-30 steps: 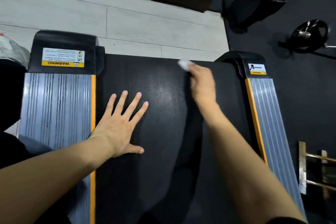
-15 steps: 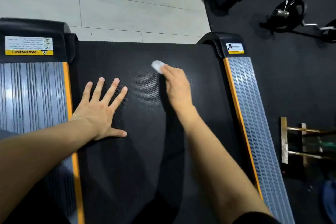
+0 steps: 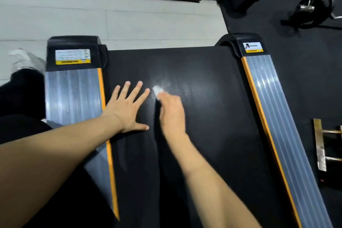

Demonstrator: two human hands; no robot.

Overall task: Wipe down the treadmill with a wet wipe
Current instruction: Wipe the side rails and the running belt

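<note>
**Wet wipe bunched under the fingertips, mid-belt**

Wet wipe: a small white, crumpled wad sits on the black textured running belt of the treadmill, a little toward ten o'clock of the belt's visible middle, pinned beneath the fingertips of the right hand. That grip is clenched on the wipe, fingers curled over it and pressing it down. The left hand lies flat at nine o'clock of the wipe, fingers straight and spread, palm resting on the belt, released and holding nothing; its index fingertip is just beside the wipe.

By my judgement the wipe is light, soft and limp, with no stiffness of its own; it would tear or roll up if dragged hard over the belt's grainy surface. It is best held as it is, gathered under several fingertips so the pressure spreads. The belt looks firm and grippy rather than slick; a pale sheen at one o'clock of the wipe may be damp or glare.

A white-and-yellow warning sticker sits on the black end cap of the grey ribbed left side rail, at ten o'clock; its print is too blurred to read. A smaller sticker tops the right side rail at one o'clock, equally unreadable. No brand is legible.
</note>
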